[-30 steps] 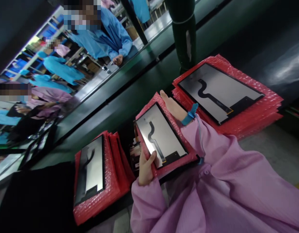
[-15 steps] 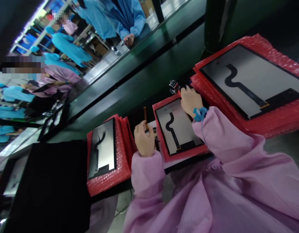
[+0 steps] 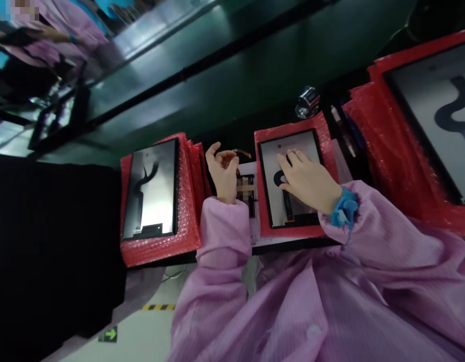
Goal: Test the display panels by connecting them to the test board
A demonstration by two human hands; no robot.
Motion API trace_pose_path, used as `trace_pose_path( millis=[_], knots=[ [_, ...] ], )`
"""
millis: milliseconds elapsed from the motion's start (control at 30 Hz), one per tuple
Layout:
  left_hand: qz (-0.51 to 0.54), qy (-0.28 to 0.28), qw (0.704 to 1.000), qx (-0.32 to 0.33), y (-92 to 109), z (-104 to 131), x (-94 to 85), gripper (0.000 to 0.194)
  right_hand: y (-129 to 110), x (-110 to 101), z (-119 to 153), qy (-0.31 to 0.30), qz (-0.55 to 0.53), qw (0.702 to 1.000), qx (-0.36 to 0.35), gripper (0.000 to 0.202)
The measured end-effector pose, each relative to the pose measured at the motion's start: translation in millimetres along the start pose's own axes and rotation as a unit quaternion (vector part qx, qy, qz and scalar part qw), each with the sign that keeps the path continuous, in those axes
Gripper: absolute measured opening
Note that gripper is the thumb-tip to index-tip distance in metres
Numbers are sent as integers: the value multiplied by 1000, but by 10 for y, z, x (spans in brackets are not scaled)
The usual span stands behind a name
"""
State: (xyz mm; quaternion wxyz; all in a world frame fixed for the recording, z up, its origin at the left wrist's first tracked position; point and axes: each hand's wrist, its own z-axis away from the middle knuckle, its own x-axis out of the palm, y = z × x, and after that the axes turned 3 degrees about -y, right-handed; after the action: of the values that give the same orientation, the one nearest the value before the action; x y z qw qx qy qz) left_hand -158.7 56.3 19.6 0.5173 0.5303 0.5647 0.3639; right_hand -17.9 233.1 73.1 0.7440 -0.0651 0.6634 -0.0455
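Three panels on red bubble wrap are seen; the middle panel (image 3: 288, 171) is pressed by the flat right hand (image 3: 307, 181), a thin strip (image 3: 243, 152) is pinched by the left hand (image 3: 223, 173)

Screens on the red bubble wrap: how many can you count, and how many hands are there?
Screens: 3 (left, middle, right)
Hands: 2 (left hand, right hand)
Total: 5
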Motion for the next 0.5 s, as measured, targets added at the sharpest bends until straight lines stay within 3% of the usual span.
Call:
trace_pose_path(
  millis=[133, 333, 500],
  knots=[
    [69, -13, 996, 49, -9, -25, -7, 51, -36, 24, 23, 15, -6, 1000, 4, 70],
    [53, -39, 995, 79, 120, 3, 1, 46, -82, 54, 35, 58, -31, 998, -2, 56],
    [46, -48, 995, 71, 176, 28, -7, 44, -36, 134, -72, 74, -202, 976, -23, 63]
  ],
)
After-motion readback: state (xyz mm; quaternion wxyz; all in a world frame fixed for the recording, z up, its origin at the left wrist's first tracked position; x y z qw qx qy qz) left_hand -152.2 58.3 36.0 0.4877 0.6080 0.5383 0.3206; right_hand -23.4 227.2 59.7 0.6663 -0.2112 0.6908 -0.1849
